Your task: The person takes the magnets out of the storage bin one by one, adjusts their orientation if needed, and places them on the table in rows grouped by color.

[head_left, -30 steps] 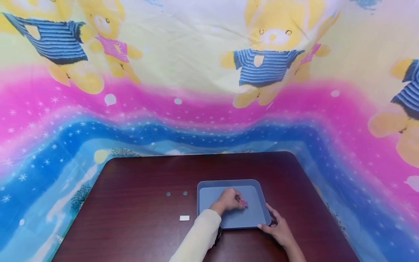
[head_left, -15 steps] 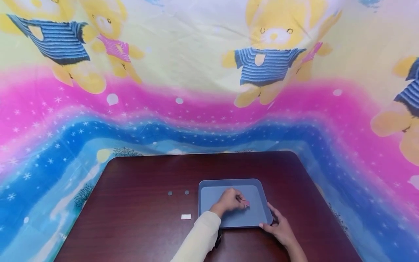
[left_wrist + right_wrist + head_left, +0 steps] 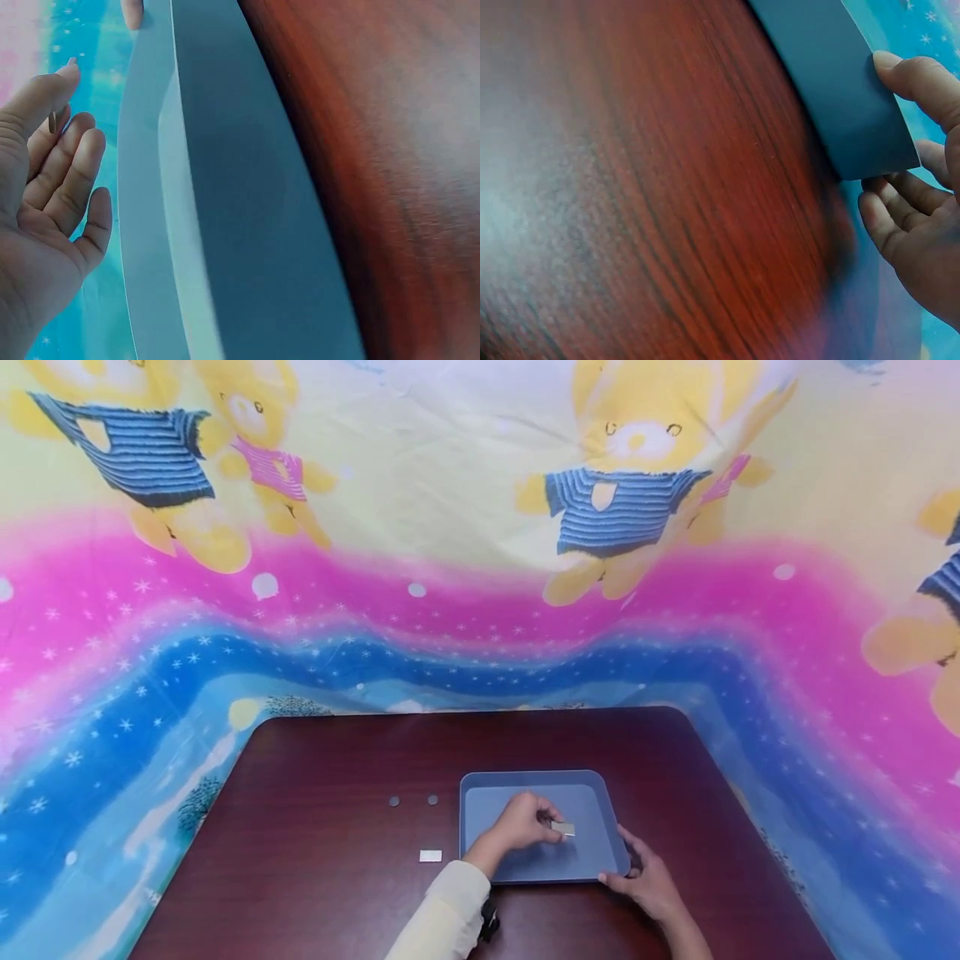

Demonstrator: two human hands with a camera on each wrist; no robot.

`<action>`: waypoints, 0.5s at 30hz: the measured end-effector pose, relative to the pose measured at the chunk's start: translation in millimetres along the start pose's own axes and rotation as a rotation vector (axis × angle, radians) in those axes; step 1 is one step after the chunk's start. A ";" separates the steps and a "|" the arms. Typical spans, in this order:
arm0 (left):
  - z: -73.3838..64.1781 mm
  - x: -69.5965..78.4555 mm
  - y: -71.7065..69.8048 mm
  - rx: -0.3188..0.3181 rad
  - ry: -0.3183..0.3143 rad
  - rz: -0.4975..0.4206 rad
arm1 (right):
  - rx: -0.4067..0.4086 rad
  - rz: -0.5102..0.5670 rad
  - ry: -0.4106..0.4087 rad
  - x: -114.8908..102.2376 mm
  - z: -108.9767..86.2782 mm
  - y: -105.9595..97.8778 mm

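Note:
My left hand (image 3: 522, 824) is over the grey rectangular tray (image 3: 536, 775), its thumb and fingers pinching a small flat rectangular piece (image 3: 565, 829). In the head view the piece shows a pale face; in the left wrist view only its thin edge shows beside the thumb. What kind of piece it is, I cannot tell. My right hand (image 3: 651, 881) grips the tray's near right corner. Its thumb presses the front wall and its fingers bend round the right side, as the right wrist view shows. Apart from the held piece, nothing is seen in the tray; the left arm hides part of it.
Left of the tray, a small white rectangular piece (image 3: 431, 856) lies on the dark red wooden table (image 3: 322, 835). Farther back are two small grey discs (image 3: 394, 802), side by side. A cloth printed with bears (image 3: 465, 635) hangs behind the table.
The held piece showed a pink face earlier and now shows a pale one. My left hand stays over the tray, and my right hand keeps the corner. The head view has shifted slightly.

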State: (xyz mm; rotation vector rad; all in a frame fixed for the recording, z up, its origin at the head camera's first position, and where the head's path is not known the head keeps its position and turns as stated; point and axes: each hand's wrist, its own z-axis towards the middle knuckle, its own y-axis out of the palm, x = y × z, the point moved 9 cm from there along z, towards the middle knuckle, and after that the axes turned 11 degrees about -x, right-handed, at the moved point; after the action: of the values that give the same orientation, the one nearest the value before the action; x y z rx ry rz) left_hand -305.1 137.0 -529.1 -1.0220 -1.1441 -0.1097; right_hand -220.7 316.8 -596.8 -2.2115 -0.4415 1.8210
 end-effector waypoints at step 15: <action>-53.6 3.6 -26.2 0.119 0.010 -0.089 | -0.003 -0.127 -0.173 -21.2 -3.0 -0.2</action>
State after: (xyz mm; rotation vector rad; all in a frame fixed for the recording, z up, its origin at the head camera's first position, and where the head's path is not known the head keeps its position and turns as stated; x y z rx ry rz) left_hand -280.4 85.2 -512.3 -0.8645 -1.1729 -0.1159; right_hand -221.6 308.9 -577.0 -1.9858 -0.6044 1.9511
